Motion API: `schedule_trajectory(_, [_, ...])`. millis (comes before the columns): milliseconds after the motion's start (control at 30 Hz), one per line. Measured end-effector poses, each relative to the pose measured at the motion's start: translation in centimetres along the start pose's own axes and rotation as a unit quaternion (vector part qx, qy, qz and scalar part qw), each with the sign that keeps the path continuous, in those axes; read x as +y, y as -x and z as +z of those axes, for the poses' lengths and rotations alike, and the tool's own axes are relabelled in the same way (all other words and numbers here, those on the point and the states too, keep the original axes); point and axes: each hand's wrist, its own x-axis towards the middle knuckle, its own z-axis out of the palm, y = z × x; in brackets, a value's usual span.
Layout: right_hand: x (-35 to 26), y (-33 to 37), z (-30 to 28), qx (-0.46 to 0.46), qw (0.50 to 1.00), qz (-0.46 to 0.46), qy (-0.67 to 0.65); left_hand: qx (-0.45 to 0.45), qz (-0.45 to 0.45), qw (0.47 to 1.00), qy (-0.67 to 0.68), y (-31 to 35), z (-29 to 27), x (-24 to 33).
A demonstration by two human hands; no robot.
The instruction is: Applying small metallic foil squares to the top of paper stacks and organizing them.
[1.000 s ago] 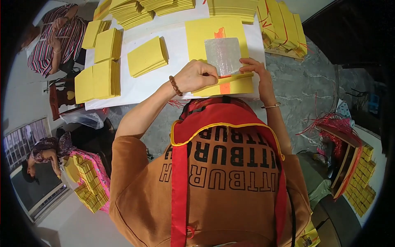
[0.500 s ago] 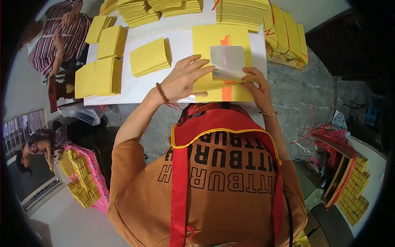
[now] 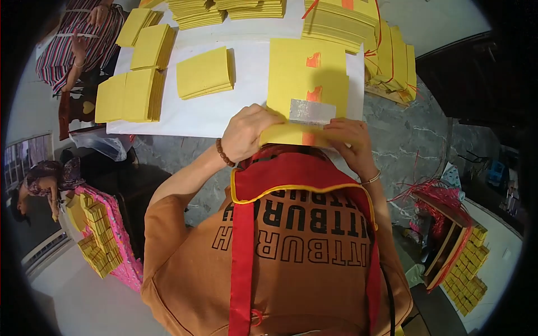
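A stack of yellow joss paper (image 3: 291, 61) with orange marks lies at the table's near right edge. Its top sheet has a silver foil patch (image 3: 305, 110), and the sheet's near end is bent up into a yellow fold (image 3: 283, 134) that covers part of the foil. At the left end of the fold, my left hand (image 3: 249, 133) is closed on the paper, its fingertips partly hidden. My right hand (image 3: 354, 147) pinches the right end between thumb and fingers; that part is slightly blurred.
A small yellow bundle (image 3: 204, 74) lies left of my hands. More bundles (image 3: 148, 47) line the table's left side, and tall stacks (image 3: 336, 25) stand at the back. Red-tied bundles (image 3: 392, 61) sit right of the table. Another person's hand (image 3: 78, 47) shows at far left.
Both hands have drawn nearer to me, bringing the folded end along. My left hand has gone from spread fingers to a closed grip. Less of the silver foil shows now.
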Motion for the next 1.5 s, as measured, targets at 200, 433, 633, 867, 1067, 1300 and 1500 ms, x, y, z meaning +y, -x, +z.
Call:
schedule_trajectory(200, [-1.1, -1.8, 1.1, 0.076, 0.932, 0.249, -0.253, 0.006, -0.223, 0.972, 0.078, -2.9, 0.6, -1.1])
schedule_trajectory(433, [-1.1, -2.9, 1.3, 0.13, 0.959, 0.203, -0.148, 0.047, -0.292, 0.936, 0.19, -3.4, 2.9, -4.2])
schedule_trajectory(633, [-1.4, -3.4, 1.0, 0.134, 0.949, 0.235, -0.159, 0.02, -0.351, 0.896, 0.271, -3.8, 2.2, -3.5])
schedule_trajectory(867, [-1.3, -3.5, 1.3, 0.116, 0.948, 0.262, -0.136, -0.004, -0.394, 0.854, 0.34, -4.2, 1.0, -2.3])
schedule_trajectory(1067, [-1.2, -3.8, 1.6, 0.148, 0.952, 0.239, -0.125, 0.03, -0.406, 0.843, 0.352, -4.0, 1.9, -2.7])
schedule_trajectory(1300, [-1.6, -4.7, 1.5, 0.157, 0.932, 0.296, -0.14, 0.033, -0.4, 0.859, 0.318, -4.6, 1.6, -2.7])
schedule_trajectory(1500, [-0.9, -4.5, 1.9, 0.169, 0.935, 0.282, -0.132, 0.079, -0.361, 0.895, 0.25, -3.4, 3.3, -4.5])
